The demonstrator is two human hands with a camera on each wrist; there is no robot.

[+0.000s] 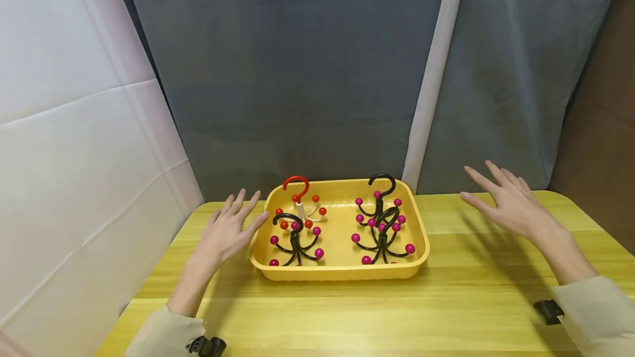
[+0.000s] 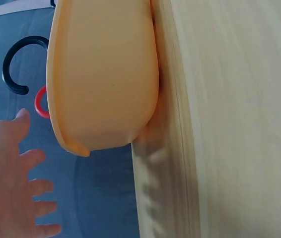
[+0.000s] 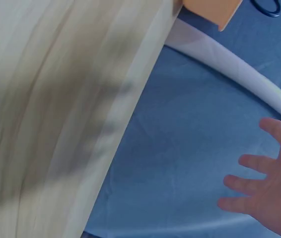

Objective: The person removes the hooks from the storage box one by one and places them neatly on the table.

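- While the left hand [image 1: 225, 236] hovers with its fingers spread, its thumb reaches toward the near-left wall of a yellow tray [image 1: 342, 274]; the left wrist view shows a gap between them.
- Well apart on the other side, the right hand [image 1: 513, 205] hangs in the air beyond the tray's right end, its fingers spread too.
- Nearest the left hand, just right of its thumb and inside the tray, stand a white hanger [image 1: 300, 211] with a red hook and red balls, and, in front of it, a black hanger [image 1: 295, 241] with magenta balls.
- Farther from that thumb, in the tray half toward the right hand, two more black hangers [image 1: 383, 242] with magenta balls stand one behind the other, partly overlapping.
- Below both hands spreads a wood-grained table [image 1: 342, 318]; behind them hangs grey cloth [image 1: 297, 98].
- Behind each hand, beside the pale sleeve [image 1: 592, 307], sits a dark wrist device [image 1: 548, 312]; any lettering there is too small to read.
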